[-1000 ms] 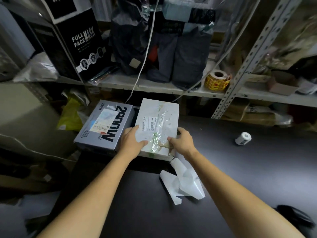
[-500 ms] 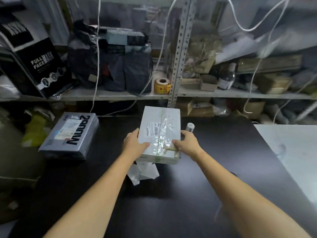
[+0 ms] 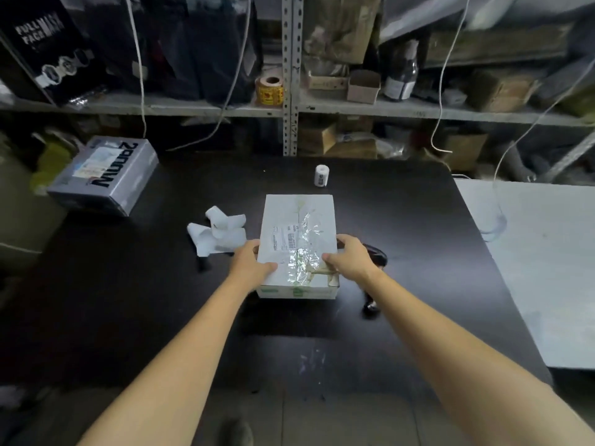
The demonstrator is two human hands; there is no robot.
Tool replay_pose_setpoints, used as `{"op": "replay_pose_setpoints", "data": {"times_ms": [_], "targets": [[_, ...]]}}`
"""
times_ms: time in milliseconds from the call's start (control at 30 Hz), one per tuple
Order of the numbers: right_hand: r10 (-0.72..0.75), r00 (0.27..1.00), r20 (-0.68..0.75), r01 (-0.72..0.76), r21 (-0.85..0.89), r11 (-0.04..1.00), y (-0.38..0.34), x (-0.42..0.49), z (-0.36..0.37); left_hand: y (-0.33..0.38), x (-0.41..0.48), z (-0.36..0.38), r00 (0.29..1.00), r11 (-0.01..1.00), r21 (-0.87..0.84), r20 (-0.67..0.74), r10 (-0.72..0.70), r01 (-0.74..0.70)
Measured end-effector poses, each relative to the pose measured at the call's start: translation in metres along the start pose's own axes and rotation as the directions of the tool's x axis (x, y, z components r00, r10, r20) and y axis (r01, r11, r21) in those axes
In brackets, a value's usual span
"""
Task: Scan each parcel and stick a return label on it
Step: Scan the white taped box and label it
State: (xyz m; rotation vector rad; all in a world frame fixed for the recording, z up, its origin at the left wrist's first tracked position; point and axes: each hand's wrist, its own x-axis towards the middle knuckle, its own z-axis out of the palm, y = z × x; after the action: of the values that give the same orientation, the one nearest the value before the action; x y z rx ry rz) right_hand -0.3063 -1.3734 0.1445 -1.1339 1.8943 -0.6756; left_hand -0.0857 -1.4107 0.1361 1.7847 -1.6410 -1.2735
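1. Two parcels: a white cardboard box (image 3: 297, 243), patched with shiny clear tape, in the middle of the black bench (image 3: 161, 300); a glossy grey box (image 3: 103, 175) at its far-left corner.
2. The left hand (image 3: 249, 262) and right hand (image 3: 349, 257) each grip a near corner of the white box.
3. Half a second ago the one label roll (image 3: 321, 176) peeked from behind that box; now it lies apart.

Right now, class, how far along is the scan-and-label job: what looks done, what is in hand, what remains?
Probably done: the grey box set aside at the left carries a label, and peeled backing paper lies nearby. In hand: the left hand and right hand grip the white parcel. Left: scanning it with the black scanner lying beside it, then sticking a label from the small white roll.
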Motion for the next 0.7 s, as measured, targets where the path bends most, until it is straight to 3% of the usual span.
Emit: {"op": "replay_pose_setpoints", "data": {"times_ms": [400,533,633,700], "targets": [[0.031,1.0,-0.005,-0.03,0.093,0.995,0.049,0.022,0.016,-0.046,0.013,0.039,0.999,0.994,-0.107,-0.038,-0.029,0.025],[0.045,0.999,-0.026,-0.043,0.051,0.998,0.049,0.025,0.019,-0.052,0.021,0.039,1.0,0.988,-0.156,-0.003,-0.012,0.011],[0.061,0.971,-0.23,-0.08,-0.076,0.994,0.05,0.02,0.015,-0.056,0.022,0.037,1.0,0.988,-0.156,0.022,-0.015,0.018],[0.086,0.901,-0.426,-0.165,-0.152,0.975,0.054,0.013,0.008,-0.056,0.023,0.036,0.999,0.988,-0.155,0.033,-0.015,0.02]]}}
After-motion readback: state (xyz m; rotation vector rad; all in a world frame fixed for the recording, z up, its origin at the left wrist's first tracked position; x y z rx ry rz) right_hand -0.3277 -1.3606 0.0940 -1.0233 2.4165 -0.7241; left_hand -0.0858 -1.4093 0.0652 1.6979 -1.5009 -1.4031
